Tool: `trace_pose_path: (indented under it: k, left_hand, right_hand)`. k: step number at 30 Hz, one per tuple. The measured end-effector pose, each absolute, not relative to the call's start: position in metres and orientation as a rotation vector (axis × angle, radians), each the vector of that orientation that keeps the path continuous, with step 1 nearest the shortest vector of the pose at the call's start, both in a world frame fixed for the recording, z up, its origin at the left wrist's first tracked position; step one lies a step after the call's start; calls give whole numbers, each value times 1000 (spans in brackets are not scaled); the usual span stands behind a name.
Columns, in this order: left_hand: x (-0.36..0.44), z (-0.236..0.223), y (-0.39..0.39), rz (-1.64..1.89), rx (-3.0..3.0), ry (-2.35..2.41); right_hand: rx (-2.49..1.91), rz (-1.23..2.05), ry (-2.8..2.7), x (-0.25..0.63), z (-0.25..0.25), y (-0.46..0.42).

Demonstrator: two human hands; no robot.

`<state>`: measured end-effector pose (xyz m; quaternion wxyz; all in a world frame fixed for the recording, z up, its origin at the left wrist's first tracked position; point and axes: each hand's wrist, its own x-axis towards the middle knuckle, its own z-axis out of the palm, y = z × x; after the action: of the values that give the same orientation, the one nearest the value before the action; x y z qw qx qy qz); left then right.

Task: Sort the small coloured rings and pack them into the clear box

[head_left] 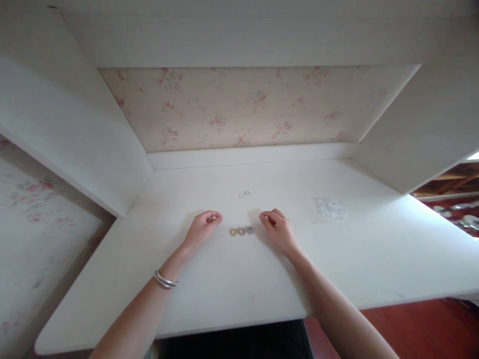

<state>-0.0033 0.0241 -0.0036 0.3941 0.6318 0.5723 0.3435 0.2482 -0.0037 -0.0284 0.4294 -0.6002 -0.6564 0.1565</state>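
Observation:
Three small ring-shaped pieces lie in a row on the white table: a yellowish ring [233, 232], a brownish ring [241, 231] and a grey one [250, 230] that looks fuller. To the left of the row, my left hand [204, 225] rests with its fingers curled in and thumb against them. My right hand [277, 229] lies just right of the row, likewise loosely closed. Neither hand touches the pieces, and I see nothing held in either. Farther back are two thin pale rings, a greenish ring [247, 193] and a fainter ring [241, 196].
A crumpled clear plastic bag [331, 208] lies on the white table [209, 299] to the right. White panels rise at the left [86, 119] and right [422, 119], with a floral-papered wall [232, 109] behind. Red floor [422, 326] shows beyond the front edge.

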Motion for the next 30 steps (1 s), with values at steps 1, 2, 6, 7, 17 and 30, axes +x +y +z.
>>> trace_pose_path:
  k: [1,2,6,7,17,30]
  left_hand:
    - [-5,-5,23,854,1569,1436]
    - [-6,-7,21,835,1551,1422]
    - [-6,-11,22,806,1555,1404]
    - [-7,-11,22,809,1559,1402]
    - [-14,-13,24,775,1601,1342]
    - [-15,-10,25,764,1597,1304]
  right_hand:
    - [-1498,380,-1650,247,-29,-2]
    - [-1501,369,-1664,246,-29,1]
    - [-1557,340,-1819,244,-29,27]
    - [-1579,335,-1878,244,-28,37]
    - [-1765,185,-2085,230,-23,116]
    - [-1825,123,-2090,230,-15,95]
